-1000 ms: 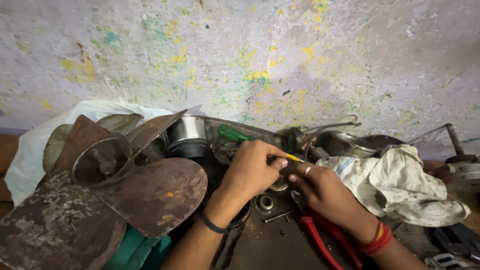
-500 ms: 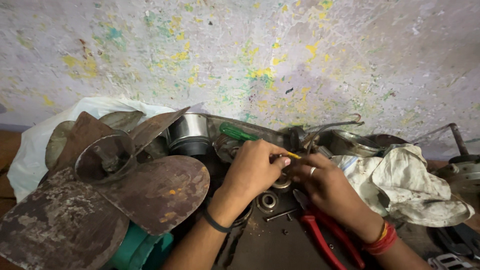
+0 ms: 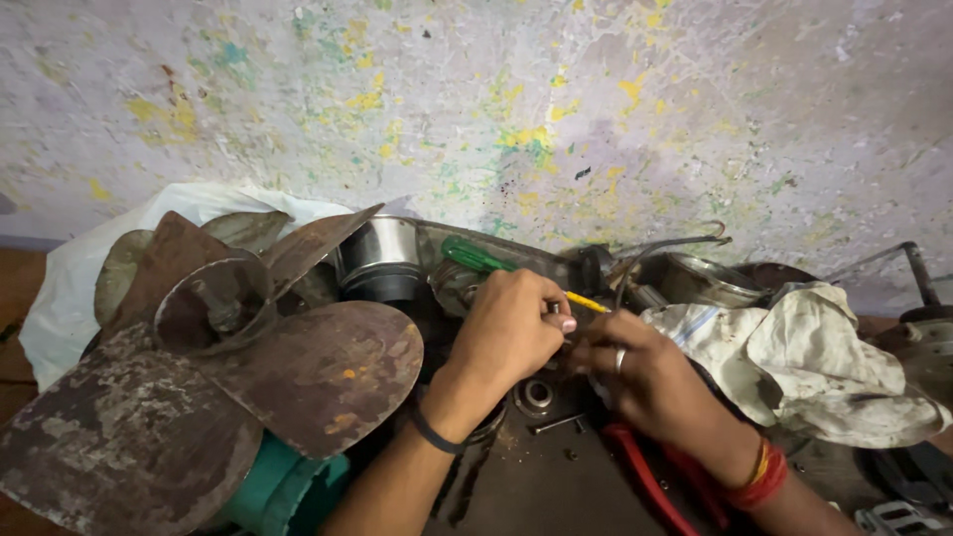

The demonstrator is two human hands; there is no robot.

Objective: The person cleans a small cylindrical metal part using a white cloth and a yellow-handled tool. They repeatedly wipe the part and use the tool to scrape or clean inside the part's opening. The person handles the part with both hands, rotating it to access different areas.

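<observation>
Soft, even light falls on the far wall (image 3: 596, 99); down among the clutter it turns dim and shadowy. Edges bow slightly, near corners blur.

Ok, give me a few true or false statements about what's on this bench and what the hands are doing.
1. The left hand grips a yellow-shafted tool. True.
2. The rusty fan blades lie right of the hands. False: they lie to the left.
3. The right hand wears a ring. True.
4. The crumpled cloth is bright blue. False: it is dirty white.
5. Red-handled pliers lie below the right hand. True.
</observation>
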